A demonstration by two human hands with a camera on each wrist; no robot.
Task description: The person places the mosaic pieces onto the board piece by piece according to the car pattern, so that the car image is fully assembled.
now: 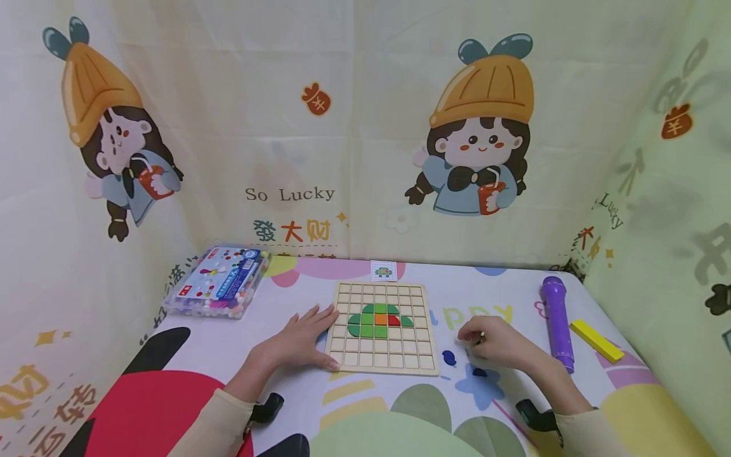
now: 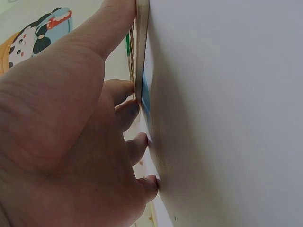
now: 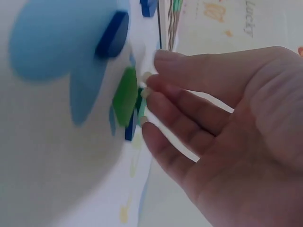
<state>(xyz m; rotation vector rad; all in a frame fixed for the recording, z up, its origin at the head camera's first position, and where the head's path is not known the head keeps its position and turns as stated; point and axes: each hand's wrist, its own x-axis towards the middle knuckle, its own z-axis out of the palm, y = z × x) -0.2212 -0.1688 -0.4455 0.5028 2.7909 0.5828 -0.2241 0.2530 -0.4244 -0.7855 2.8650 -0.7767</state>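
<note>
A square wooden grid board (image 1: 379, 363) lies on the table, with green, orange and red pieces set in its middle cells. My left hand (image 1: 299, 341) rests along the board's left edge, fingers spread, with thumb and fingertips touching its side. To the right of the board, my right hand (image 1: 495, 341) hovers low with loosely bent fingers. In the right wrist view a green piece (image 3: 125, 97) lies close by the fingertips, and I see no grip on it. Dark blue pieces (image 1: 449, 358) lie between board and right hand; another blue piece (image 3: 113, 35) shows closer to the right wrist camera.
Behind the board stands a small pattern card (image 1: 383, 271). A clear plastic box with a printed label (image 1: 219, 274) sits at the back left. Toward the right lie a purple cylinder (image 1: 556, 324) and a yellow bar (image 1: 596, 341). Printed cloth curtains (image 1: 365, 152) enclose the table.
</note>
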